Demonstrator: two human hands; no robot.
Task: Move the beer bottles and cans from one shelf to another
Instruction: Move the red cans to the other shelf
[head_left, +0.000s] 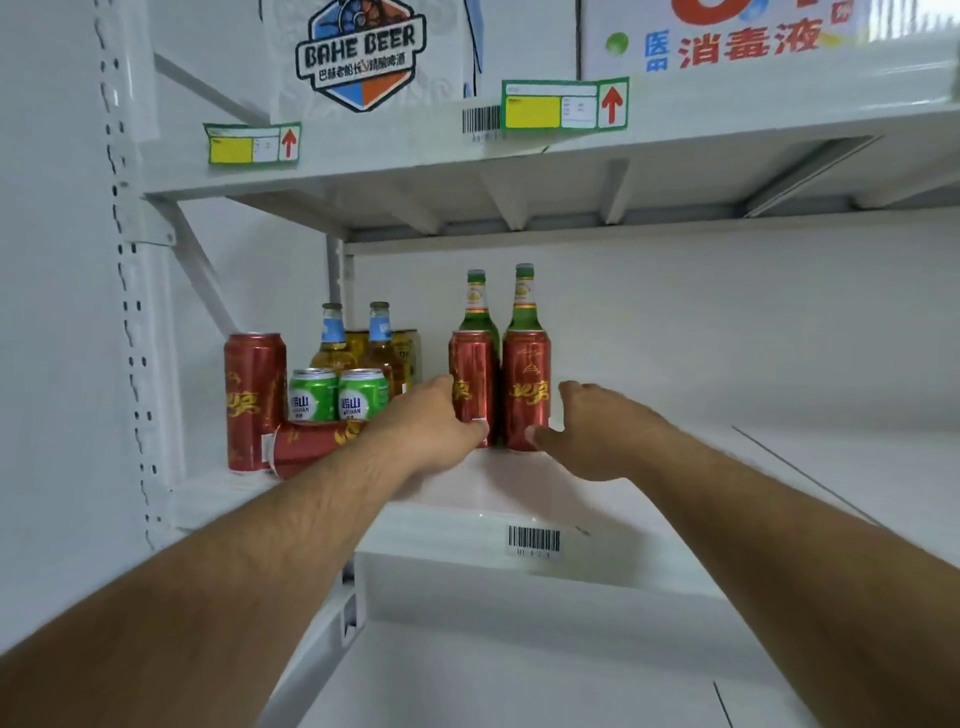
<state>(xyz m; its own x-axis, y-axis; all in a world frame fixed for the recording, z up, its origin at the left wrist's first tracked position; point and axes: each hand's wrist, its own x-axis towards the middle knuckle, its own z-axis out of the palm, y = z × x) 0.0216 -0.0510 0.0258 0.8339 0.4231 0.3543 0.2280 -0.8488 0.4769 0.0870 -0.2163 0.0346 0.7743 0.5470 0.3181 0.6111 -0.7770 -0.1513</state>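
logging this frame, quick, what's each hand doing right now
Left hand: grips the left of two upright red cans.
Right hand: open, thumb touching the right red can, fingers not closed round it.

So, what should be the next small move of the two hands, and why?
Probably close the right hand around the right red can. Its fingers look open beside that can, thumb at the base, while the left hand already wraps the left red can. Then both upright cans could lift together.
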